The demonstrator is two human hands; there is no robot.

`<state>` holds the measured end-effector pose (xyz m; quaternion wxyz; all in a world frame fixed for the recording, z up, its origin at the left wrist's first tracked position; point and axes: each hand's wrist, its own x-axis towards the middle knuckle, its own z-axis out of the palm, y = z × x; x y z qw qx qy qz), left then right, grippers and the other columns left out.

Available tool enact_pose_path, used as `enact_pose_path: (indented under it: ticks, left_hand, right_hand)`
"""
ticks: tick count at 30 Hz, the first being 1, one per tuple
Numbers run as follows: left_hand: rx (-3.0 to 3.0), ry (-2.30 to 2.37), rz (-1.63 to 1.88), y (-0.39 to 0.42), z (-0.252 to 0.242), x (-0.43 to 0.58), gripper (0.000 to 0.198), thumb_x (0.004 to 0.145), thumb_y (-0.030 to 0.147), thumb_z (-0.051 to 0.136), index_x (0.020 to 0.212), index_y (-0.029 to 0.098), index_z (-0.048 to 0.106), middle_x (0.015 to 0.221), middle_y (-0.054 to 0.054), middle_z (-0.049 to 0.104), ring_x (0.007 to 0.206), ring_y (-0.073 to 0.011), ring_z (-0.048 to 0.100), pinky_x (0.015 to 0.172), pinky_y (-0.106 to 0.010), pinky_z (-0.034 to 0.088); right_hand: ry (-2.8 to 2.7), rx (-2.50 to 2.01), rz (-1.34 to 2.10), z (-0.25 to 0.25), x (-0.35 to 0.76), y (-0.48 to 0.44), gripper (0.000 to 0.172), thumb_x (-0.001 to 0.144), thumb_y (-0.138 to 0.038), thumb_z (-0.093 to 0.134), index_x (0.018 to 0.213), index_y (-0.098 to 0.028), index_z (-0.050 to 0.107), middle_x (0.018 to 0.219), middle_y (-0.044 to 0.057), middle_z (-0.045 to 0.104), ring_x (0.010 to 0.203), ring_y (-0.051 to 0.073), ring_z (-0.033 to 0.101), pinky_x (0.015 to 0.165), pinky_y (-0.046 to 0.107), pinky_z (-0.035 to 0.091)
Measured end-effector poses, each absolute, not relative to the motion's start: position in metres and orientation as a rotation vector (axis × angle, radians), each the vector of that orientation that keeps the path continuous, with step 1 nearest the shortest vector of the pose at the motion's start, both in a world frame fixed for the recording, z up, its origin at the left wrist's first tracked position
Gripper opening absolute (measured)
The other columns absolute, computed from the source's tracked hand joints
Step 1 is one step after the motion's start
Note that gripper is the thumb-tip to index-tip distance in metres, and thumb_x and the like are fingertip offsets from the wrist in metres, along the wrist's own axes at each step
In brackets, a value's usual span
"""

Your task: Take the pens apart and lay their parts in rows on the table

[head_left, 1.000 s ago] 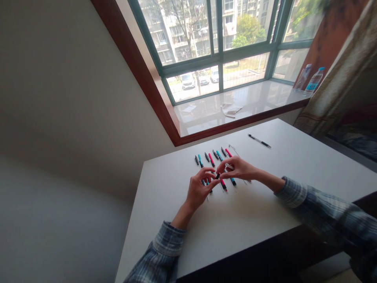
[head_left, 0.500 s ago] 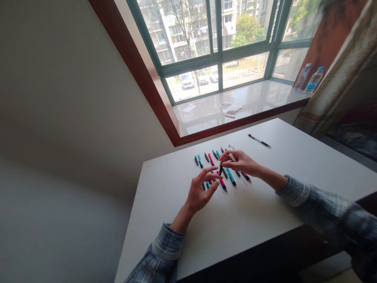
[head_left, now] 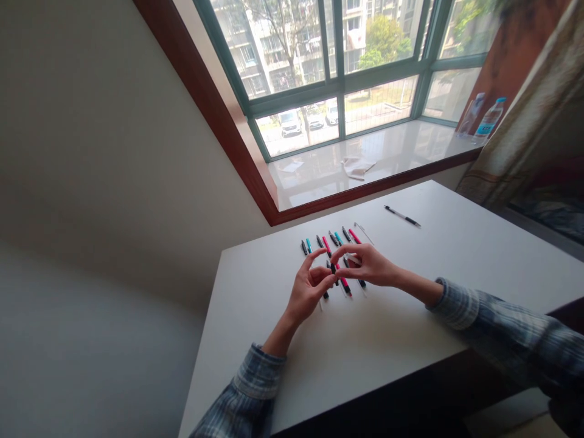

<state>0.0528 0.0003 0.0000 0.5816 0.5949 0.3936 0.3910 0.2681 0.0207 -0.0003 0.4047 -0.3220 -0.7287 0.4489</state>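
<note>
Back together they come, the right hand (head_left: 370,266) swinging over to the left hand (head_left: 305,292) with a small black piece (head_left: 333,268)!
Right thumb and forefinger pinch that piece above the white desk (head_left: 387,331), a slim white part (head_left: 353,258) tucked in the same hand; left thumb and a finger sit right at it, forefinger raised, though I can't tell whether they grip. Beneath lie pink (head_left: 327,246), teal and black pen parts, partly hidden, while a lone pen (head_left: 402,216) rests well apart, off to the right.
</note>
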Motion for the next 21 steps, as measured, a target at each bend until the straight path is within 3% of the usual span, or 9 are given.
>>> enact_pose_path:
  ticks: [4, 8, 16, 21]
  left_hand:
    - [1.308, 0.930, 0.912, 0.002, 0.000, 0.052, 0.073, 0.082, 0.035, 0.082, 0.145, 0.022, 0.048, 0.080, 0.000, 0.070, 0.073, -0.0156, 0.066, 0.073, -0.028, 0.054]
    - [1.278, 0.933, 0.909, 0.002, 0.001, 0.052, 0.076, 0.079, 0.034, 0.084, 0.145, 0.022, 0.048, 0.081, -0.001, 0.071, 0.073, -0.0159, 0.066, 0.075, -0.029, 0.055]
    - [1.275, 0.922, 0.925, 0.001, -0.001, 0.055, 0.076, 0.082, 0.036, 0.082, 0.146, 0.020, 0.045, 0.085, -0.003, 0.074, 0.076, -0.0176, 0.069, 0.075, -0.030, 0.056]
    - [1.304, 1.014, 1.043, 0.003, -0.005, 0.055, 0.062, 0.087, 0.040, 0.076, 0.140, 0.020, 0.051, 0.101, -0.007, 0.073, 0.071, -0.0132, 0.065, 0.072, -0.028, 0.055]
  right_hand:
    - [-2.008, -0.664, 0.860, 0.003, 0.271, 0.020, 0.041, 0.086, -0.041, 0.080, 0.120, -0.021, 0.070, 0.119, 0.012, 0.068, 0.083, 0.017, 0.063, 0.050, 0.022, 0.047]
    - [-2.016, -0.586, 0.708, 0.000, 0.270, 0.021, 0.044, 0.086, -0.037, 0.080, 0.125, -0.023, 0.068, 0.121, 0.012, 0.069, 0.097, 0.022, 0.067, 0.056, 0.025, 0.055]
    - [-2.072, -0.556, 0.639, 0.001, 0.264, 0.017, 0.023, 0.089, -0.035, 0.078, 0.104, -0.020, 0.073, 0.112, 0.009, 0.072, 0.083, 0.016, 0.067, 0.061, 0.026, 0.056]
    - [-2.043, -0.723, 0.579, -0.008, 0.281, 0.034, 0.022, 0.090, -0.036, 0.076, 0.106, -0.021, 0.073, 0.119, 0.010, 0.071, 0.097, 0.021, 0.070, 0.061, 0.025, 0.058]
